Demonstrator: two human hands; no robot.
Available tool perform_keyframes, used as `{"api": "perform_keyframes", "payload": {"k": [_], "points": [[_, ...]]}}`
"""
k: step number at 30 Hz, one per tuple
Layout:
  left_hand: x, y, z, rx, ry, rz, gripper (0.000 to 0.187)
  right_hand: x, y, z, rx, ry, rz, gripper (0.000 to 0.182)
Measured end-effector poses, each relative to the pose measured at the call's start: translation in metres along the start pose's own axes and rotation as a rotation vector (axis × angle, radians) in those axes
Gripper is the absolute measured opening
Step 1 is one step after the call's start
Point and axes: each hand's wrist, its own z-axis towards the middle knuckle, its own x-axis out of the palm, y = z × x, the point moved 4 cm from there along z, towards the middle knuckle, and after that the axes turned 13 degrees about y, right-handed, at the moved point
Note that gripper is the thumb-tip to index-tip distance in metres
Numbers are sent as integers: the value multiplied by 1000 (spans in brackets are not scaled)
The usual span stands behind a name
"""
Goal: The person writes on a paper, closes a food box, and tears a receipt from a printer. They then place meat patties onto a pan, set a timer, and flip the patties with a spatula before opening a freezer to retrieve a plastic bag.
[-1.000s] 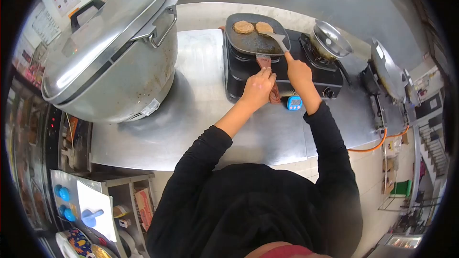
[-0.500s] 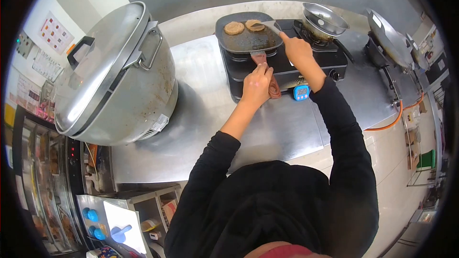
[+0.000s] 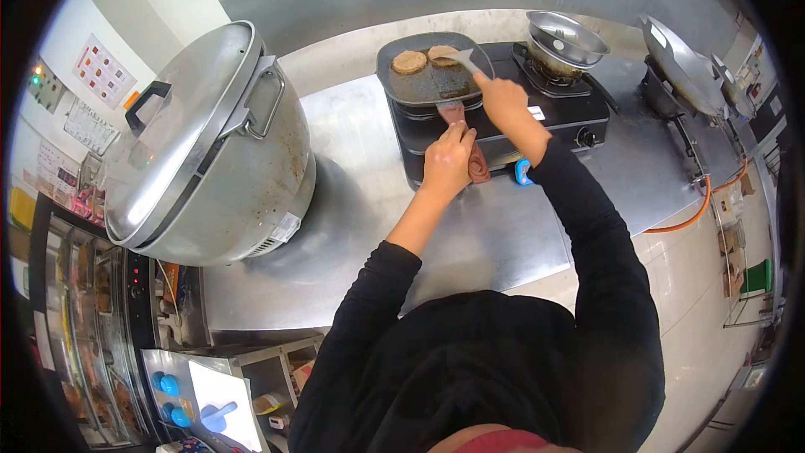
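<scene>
Two round browned patties, a left one (image 3: 409,62) and a right one (image 3: 443,54), lie near the back of a dark square pan (image 3: 419,91) on a black gas stove (image 3: 503,148). My left hand (image 3: 449,159) is closed around the reddish-brown handle (image 3: 479,166) of the pan, at its front edge. In my right hand (image 3: 506,105) is a metal spatula (image 3: 461,58), its blade at the right patty. A blue timer (image 3: 522,172) is at the stove's front, partly hidden by my right forearm.
A large lidded metal cooker (image 3: 226,193) stands on the steel counter (image 3: 360,268) at the left. Stacked metal bowls (image 3: 567,40) sit on the stove's right burner. Farther right are another large pan (image 3: 683,67) and an orange hose (image 3: 688,222).
My right hand and the spatula have shifted slightly left and down in the view. My right forearm now covers more of the timer. The camera view has tilted slightly.
</scene>
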Motion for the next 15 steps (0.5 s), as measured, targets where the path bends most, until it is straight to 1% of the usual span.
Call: {"api": "perform_keyframes", "payload": {"k": [3, 4, 7, 8, 15], "points": [[-1, -1, 0, 26, -20, 26, 42, 5, 5, -11, 25, 19, 47, 32], [-1, -1, -1, 29, -20, 19, 42, 2, 3, -6, 14, 25, 11, 31], [-2, -1, -2, 40, -20, 14, 42, -30, 1, 6, 36, 0, -20, 22], [-2, -1, -2, 39, -19, 17, 42, -31, 0, 13, 39, 19, -11, 23], [1, 2, -2, 42, -43, 27, 42, 8, 13, 9, 66, 49, 81, 26]]}}
